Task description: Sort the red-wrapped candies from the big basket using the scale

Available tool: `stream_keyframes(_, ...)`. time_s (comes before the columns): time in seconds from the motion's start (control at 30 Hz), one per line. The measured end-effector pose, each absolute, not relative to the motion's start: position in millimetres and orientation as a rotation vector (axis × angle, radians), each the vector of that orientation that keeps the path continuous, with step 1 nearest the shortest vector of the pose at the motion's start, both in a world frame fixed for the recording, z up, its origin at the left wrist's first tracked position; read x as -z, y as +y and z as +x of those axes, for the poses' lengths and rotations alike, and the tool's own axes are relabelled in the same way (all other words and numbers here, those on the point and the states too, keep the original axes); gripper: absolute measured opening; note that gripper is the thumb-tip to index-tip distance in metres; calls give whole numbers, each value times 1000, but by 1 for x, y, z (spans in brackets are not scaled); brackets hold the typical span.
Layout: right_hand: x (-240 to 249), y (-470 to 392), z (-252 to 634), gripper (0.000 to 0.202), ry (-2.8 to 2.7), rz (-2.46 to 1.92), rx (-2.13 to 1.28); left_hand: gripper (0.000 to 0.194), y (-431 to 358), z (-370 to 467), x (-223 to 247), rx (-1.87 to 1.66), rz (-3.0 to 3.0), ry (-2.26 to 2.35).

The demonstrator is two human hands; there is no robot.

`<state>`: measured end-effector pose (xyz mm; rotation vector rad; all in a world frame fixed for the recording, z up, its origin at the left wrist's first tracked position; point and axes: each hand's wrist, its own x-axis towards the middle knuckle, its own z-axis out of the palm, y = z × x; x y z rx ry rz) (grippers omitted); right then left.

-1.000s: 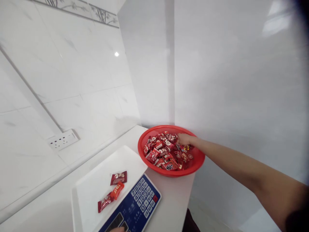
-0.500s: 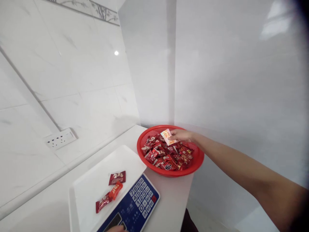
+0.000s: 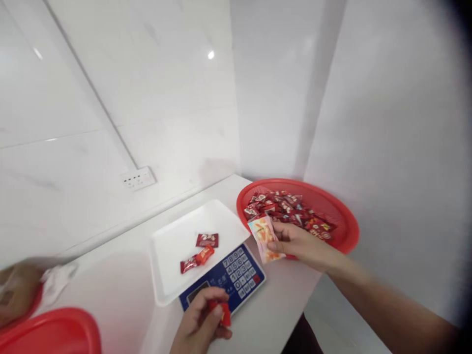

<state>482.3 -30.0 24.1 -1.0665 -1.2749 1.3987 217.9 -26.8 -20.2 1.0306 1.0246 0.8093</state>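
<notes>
Between the fingers of my right hand (image 3: 291, 241) is a pale pink snack packet (image 3: 266, 239) with an orange print, held over the near left rim of the red basket (image 3: 348, 231). Many small dark red wrapped candies (image 3: 283, 204) fill that basket. My left hand (image 3: 202, 322) is closed on a small red wrapped candy (image 3: 225, 314), in front of the scale's blue keypad panel (image 3: 221, 280). On the white tray of the scale (image 3: 177, 250) lie three wrapped candies: a dark red one (image 3: 207, 240), an orange-red one (image 3: 205, 254) and another dark red one (image 3: 189, 264).
A second red basket (image 3: 79, 324) is at the lower left, with a brown bag-like shape (image 3: 16, 295) and crumpled white material (image 3: 58, 280) behind it. A wall socket (image 3: 138, 178) sits above the white table (image 3: 121, 280). Walls meet behind the candy basket.
My right hand has brought the pale packet out from above the candies toward the scale. My left hand has come further into view with a red candy. The view has swung left.
</notes>
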Motion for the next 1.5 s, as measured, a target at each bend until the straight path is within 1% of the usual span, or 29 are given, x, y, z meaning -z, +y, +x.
stream_keyframes(0.17, -3, -35, 426, 40, -1261, -999, -1570, 37, -33, 226, 15, -774, 1116, 955)
stream_keyframes(0.27, 8, -35, 403, 38, -1330, -1041, -1569, 33, -35, 224, 19, -715, 1182, 945)
stream_keyframes(0.33, 12, -37, 395, 34, -1404, -1056, -1524, 29, -36, 222, 22, -747, 1253, 970)
stream_keyframes(0.4, 16, -39, 391, 31, -1497, -1087, -1437, 26, -37, 220, 24, -789, 1328, 971)
stream_keyframes(0.57, 18, -37, 393, 35, -1605, -1256, -1225, 25, -38, 214, 30, -758, 1346, 1027)
stream_keyframes(0.7, 4, -15, 398, 34, -1426, -1350, -860, 33, -38, 208, 29, -829, 1186, 1129)
stream_keyframes(0.8, -5, 11, 396, 37, -1413, -1315, -600, 31, -37, 204, 26, -924, 1003, 1041)
stream_keyframes(0.87, -4, 23, 392, 42, -1545, -1299, -535, 27, -38, 201, 26, -965, 896, 958)
stream_keyframes(0.93, 1, 24, 388, 46, -1680, -1312, -514, 29, -38, 199, 28, -995, 877, 921)
stream_keyframes(1.0, 9, 12, 385, 44, -1738, -1339, -567, 33, -40, 197, 33, -1034, 925, 916)
stream_keyframes(1.03, 13, 2, 384, 42, -1745, -1351, -661, 36, -42, 195, 35, -1055, 953, 915)
stream_keyframes(1.1, 22, -23, 381, 37, -1758, -1354, -969, 41, -47, 194, 41, -1049, 989, 919)
stream_keyframes(1.17, 30, -48, 379, 33, -1766, -1296, -1276, 42, -54, 194, 48, -967, 1027, 936)
stream_keyframes(1.23, 37, -69, 376, 27, -1737, -1218, -1475, 44, -63, 196, 54, -846, 1100, 962)
stream_keyframes(1.3, 43, -83, 373, 22, -1666, -1212, -1568, 45, -70, 199, 59, -729, 1180, 998)
stream_keyframes(1.4, 49, -92, 372, 20, -1579, -1332, -1585, 47, -76, 204, 65, -580, 1240, 1057)
stream_keyframes(1.5, 50, -93, 373, 20, -1548, -1400, -1546, 39, -76, 207, 67, -547, 1290, 1091)
